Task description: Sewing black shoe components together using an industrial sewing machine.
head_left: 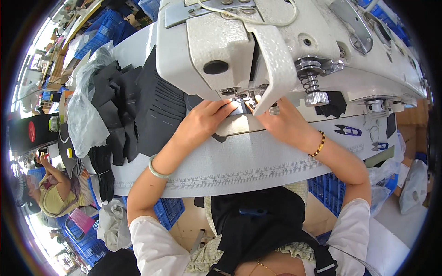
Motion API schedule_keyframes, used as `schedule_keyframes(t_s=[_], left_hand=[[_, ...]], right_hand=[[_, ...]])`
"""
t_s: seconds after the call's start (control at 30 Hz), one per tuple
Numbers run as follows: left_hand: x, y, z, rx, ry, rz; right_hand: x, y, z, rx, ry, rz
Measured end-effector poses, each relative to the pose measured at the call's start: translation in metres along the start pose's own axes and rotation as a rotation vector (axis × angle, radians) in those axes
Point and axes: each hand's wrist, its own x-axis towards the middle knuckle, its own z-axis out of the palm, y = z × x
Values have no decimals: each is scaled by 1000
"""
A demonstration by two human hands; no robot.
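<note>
A white sewing machine [216,55] stands in front of me, its head over the work. My left hand [200,120] reaches in on the left of the needle area, fingers closed at the edge of a small dark grey fabric piece [240,110] by the presser foot. From the right, my right hand [282,120] comes in with curled fingers close to the foot. The machine's white guard [276,69] partly covers those fingertips, so what they grip is hidden. Left of my left hand lies a fanned row of dark grey fabric pieces [159,110].
More dark pieces [117,96] lie beside a clear plastic bag [90,110] at the left. Thread snips [347,130] and a second pair [380,146] rest on the right of the table [221,161]. Blue crates [327,191] stand below; another person [57,191] sits at far left.
</note>
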Motion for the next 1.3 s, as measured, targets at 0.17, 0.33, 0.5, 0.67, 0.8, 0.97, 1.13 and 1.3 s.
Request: schedule_keyframes(t_s=[0.17, 0.33, 0.5, 0.67, 0.8, 0.97, 1.13, 1.3], left_hand=[[4, -8, -3, 62, 61, 45], [8, -12, -7, 3, 74, 61], [9, -12, -5, 16, 114, 111], [7, -15, -2, -30, 74, 33], [5, -15, -1, 2, 58, 56], [1, -19, 5, 42, 108, 85], [6, -18, 0, 50, 33, 4], [13, -5, -14, 126, -46, 59]], right_hand=[[2, 8, -3, 74, -25, -55], [-1, 7, -17, 44, -168, -6], [4, 12, -14, -44, -35, -160], [4, 10, -18, 50, -236, -80], [2, 10, -18, 98, -322, 62], [4, 9, -17, -110, -331, -82], [6, 15, -15, -10, -157, -31], [12, 14, -23, -53, 38, -68]])
